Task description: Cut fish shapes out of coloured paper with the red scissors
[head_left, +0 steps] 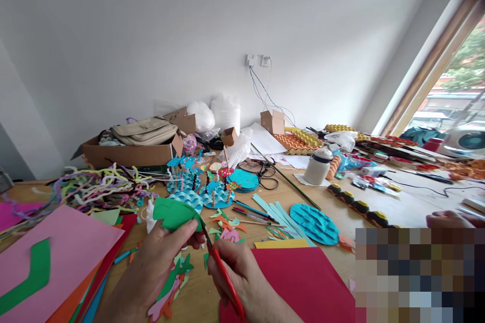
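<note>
A piece of green paper (170, 212) is hovering above a wooden bench (280, 201), where the left hand (153, 255) is pinching its lower edge between thumb and fingers. The right hand (240, 265) is clasping red-handled scissors (226, 276), whose blades are meeting the paper's right edge. The green paper is lying between the two hands, just beyond the left thumb; its long axis is running from upper left to lower right, its narrower end pointing toward the scissors.

Below the green paper, colored scraps (174, 287) are littering the bench. To its left, a pink sheet (71, 237) is topping a stack of colored paper and bearing a bent green strip (41, 262); to its right, a red sheet (299, 282) is partly covering a yellow one. Just beyond the green paper, blue wavy models (217, 198) are displaying paper fish, while fuzzy pipe cleaners (102, 186) are tangling beyond it to the left. Farther right of it, a blue ridged oval (314, 223) is resting near a lidded white jar (317, 167), and another person's hand (443, 219) is showing at the far right.

Well behind the green paper, a cardboard box (129, 155) is holding a beige bag (146, 131) against a pale wall (151, 35). Cables are hanging from wall outlets (250, 60), and a window (464, 70) far to its right is showing trees.
</note>
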